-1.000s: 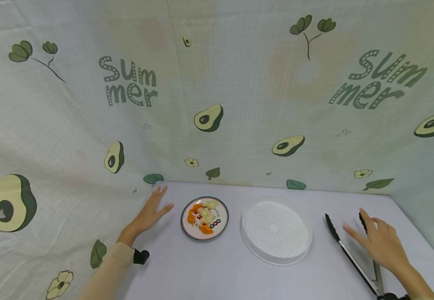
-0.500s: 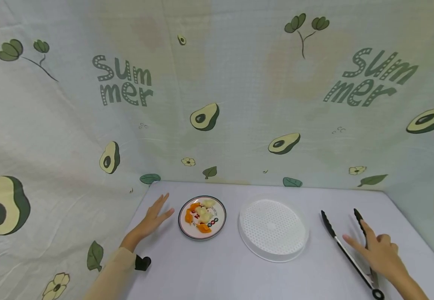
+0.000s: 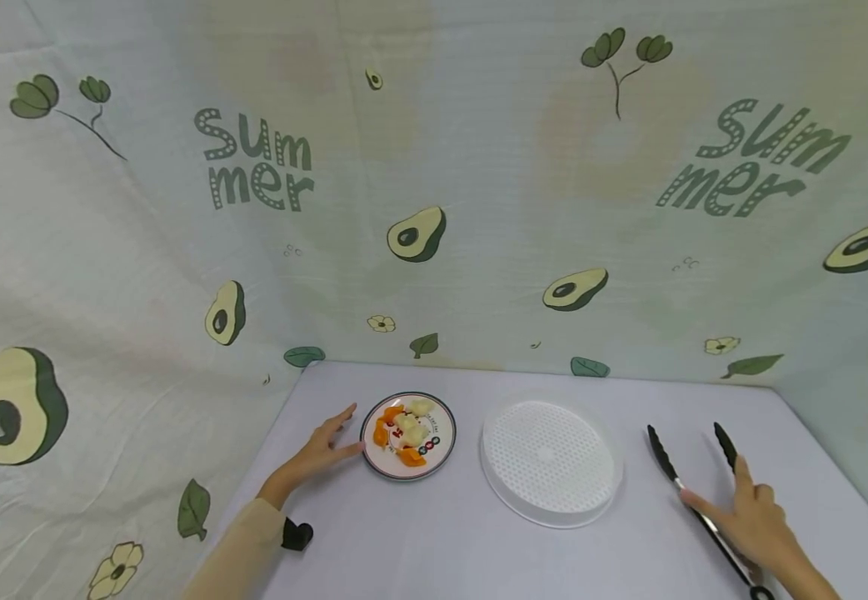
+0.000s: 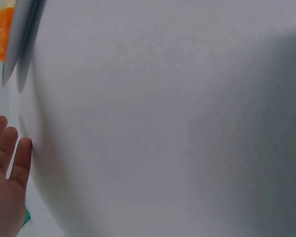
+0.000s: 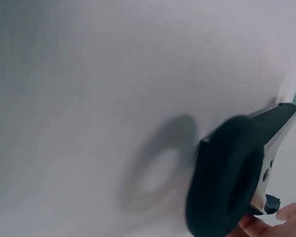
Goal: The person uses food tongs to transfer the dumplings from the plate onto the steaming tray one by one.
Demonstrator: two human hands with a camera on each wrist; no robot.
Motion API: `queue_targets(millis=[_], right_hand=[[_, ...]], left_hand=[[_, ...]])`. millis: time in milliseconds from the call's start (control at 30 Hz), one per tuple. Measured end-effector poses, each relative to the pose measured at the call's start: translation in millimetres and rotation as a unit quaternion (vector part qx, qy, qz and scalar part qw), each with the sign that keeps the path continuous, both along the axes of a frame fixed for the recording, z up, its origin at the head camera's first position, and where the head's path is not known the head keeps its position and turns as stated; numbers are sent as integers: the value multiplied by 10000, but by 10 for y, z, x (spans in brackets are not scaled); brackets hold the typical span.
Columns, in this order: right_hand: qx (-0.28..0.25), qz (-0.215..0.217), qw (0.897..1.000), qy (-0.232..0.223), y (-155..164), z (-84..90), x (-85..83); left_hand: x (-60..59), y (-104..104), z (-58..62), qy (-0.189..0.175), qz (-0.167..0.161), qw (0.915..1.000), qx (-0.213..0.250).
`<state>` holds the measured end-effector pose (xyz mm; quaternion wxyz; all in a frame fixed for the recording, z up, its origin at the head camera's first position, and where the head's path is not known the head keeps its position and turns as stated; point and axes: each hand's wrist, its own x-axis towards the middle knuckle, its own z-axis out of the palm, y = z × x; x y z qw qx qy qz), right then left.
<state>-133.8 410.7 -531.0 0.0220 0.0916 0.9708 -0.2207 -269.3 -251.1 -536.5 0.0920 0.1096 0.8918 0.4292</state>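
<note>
At the left rim of a round plate (image 3: 445, 454) is my left hand (image 3: 316, 454), its fingers extended and its thumb tip right at the edge. Several orange pieces (image 3: 410, 457) and pale yellow pieces (image 3: 411, 431) lie on the plate. In the left wrist view, my left hand (image 4: 7, 187) shows extended fingers below the plate's edge (image 4: 23, 37). My right hand (image 3: 760, 521) holds black and silver tongs (image 3: 662, 454), the thumb on one arm and the fingers along the other. The tongs' black end ring (image 5: 227, 177) looms in the right wrist view, fingers beneath it.
Between the plate and the tongs sits a round white perforated tray (image 3: 550, 458) with a raised rim. The white tabletop (image 3: 464, 542) meets a hanging cloth (image 3: 479, 167) printed with avocados at its back and left sides.
My left hand has moved right to the plate's rim. My right hand has lowered onto the tongs, its thumb reaching the left arm. The plate and tray have stayed in place.
</note>
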Motion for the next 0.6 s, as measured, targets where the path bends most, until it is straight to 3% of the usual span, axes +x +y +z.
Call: queue_targets(millis=[267, 600], right_hand=[[-151, 28, 9996, 217, -25, -55, 3], [-233, 273, 9974, 617, -28, -140, 48]], left_hand=[[-46, 98, -116, 25, 112, 9997, -221], [-78, 225, -78, -107, -66, 9982, -590]])
